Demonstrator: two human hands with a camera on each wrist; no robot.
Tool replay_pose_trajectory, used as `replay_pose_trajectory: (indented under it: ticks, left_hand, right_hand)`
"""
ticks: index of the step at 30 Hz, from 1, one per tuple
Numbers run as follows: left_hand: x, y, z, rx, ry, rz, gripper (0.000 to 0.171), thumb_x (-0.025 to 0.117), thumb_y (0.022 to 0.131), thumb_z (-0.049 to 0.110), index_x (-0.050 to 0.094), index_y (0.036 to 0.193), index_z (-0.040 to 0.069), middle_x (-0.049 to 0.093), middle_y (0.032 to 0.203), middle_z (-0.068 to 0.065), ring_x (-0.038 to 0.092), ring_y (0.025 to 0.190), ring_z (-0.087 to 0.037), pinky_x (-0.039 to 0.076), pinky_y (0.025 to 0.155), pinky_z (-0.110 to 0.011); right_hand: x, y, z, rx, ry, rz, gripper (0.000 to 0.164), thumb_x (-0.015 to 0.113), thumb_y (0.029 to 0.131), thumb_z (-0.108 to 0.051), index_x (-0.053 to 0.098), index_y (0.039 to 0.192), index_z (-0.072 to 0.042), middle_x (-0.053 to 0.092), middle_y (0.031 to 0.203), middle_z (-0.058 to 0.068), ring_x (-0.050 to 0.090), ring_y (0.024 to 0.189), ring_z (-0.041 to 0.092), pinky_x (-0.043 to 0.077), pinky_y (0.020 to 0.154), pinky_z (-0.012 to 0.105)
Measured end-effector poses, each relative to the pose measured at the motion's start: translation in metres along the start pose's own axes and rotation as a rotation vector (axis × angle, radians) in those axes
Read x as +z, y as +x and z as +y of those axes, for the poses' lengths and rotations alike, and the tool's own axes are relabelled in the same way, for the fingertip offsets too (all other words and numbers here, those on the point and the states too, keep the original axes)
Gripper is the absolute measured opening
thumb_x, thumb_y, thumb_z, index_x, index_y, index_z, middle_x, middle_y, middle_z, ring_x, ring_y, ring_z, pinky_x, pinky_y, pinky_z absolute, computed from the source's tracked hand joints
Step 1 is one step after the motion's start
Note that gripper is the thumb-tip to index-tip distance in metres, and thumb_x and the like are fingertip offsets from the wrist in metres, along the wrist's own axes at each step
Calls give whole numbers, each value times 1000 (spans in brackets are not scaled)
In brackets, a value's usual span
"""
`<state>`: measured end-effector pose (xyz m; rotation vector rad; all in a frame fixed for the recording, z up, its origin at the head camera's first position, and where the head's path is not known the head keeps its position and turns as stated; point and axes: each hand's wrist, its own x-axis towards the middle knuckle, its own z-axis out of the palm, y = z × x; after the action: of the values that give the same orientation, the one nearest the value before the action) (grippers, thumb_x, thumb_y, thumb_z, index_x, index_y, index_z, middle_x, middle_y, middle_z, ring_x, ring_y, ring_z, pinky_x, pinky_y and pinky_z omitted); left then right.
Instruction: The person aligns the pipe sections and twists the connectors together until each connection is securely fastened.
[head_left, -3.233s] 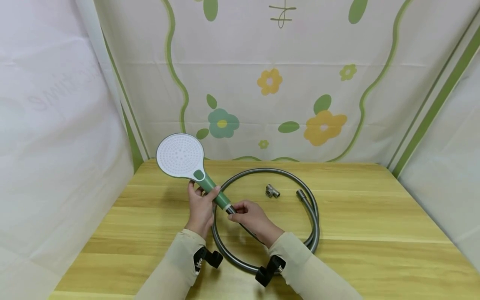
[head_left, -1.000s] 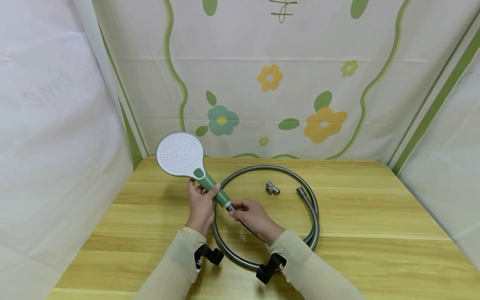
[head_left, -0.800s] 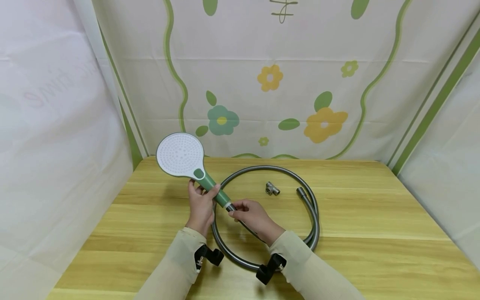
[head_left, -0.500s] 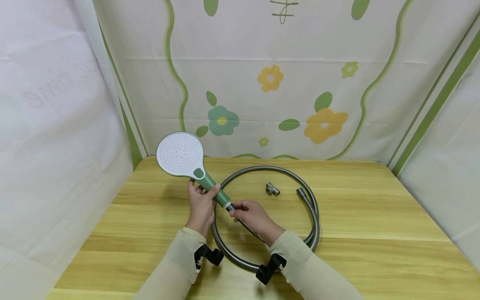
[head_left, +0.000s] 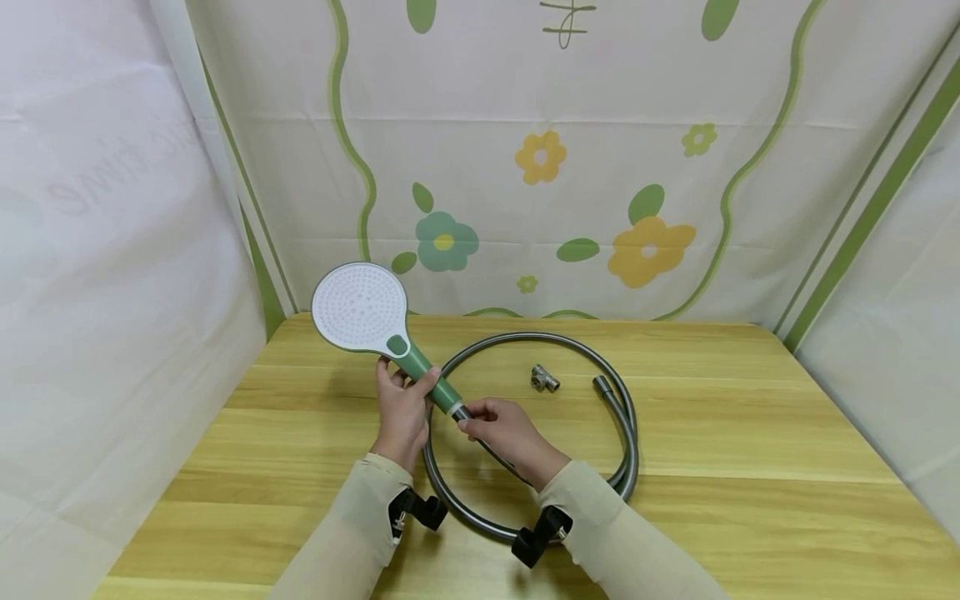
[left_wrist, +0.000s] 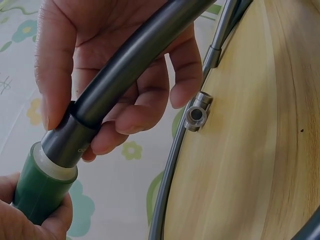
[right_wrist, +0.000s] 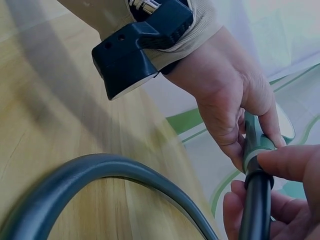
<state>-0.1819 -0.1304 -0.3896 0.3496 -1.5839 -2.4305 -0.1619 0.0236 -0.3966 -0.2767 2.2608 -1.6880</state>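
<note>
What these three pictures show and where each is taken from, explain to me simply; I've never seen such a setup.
There is no machine here: a person works with two bare hands. The wide view comes from a camera on the head, looking forward and down. The two close views come from the black cameras worn on each wrist.

The left hand holds a shower head by its green handle. The right hand pinches the collar of a grey hose at the handle's end.

On the wooden table lies the looped hose, with a small metal fitting inside the loop.
</note>
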Motion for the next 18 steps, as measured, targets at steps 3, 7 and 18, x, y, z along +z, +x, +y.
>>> replay_pose_trajectory:
  ticks: [3, 7, 18]
  left_hand:
    - [0, 0, 0, 2, -2, -1, 85, 61, 91, -5, 7, 152, 19, 39, 134, -19, 51, 115, -30, 47, 97, -39]
    - [0, 0, 0, 3, -2, 2, 86, 61, 91, -5, 7, 152, 19, 39, 134, -19, 52, 114, -30, 47, 97, -38]
    - [-1, 1, -1, 6, 6, 1, 85, 62, 91, -4, 7, 152, 19, 40, 133, -18, 52, 114, -30, 48, 96, -38]
  right_hand:
    - [0, 0, 0, 3, 1, 1, 34, 69, 89, -21, 65, 116, 1, 67, 96, 6, 60, 83, 15, 51, 77, 33]
    - [0, 2, 1, -4, -2, 12, 32, 71, 88, -18, 64, 113, 1, 65, 95, 8, 59, 83, 16, 51, 74, 32]
    - [1, 2, 1, -31, -8, 28, 28, 71, 88, -20, 65, 106, 1, 64, 90, 7, 57, 77, 16, 50, 68, 29]
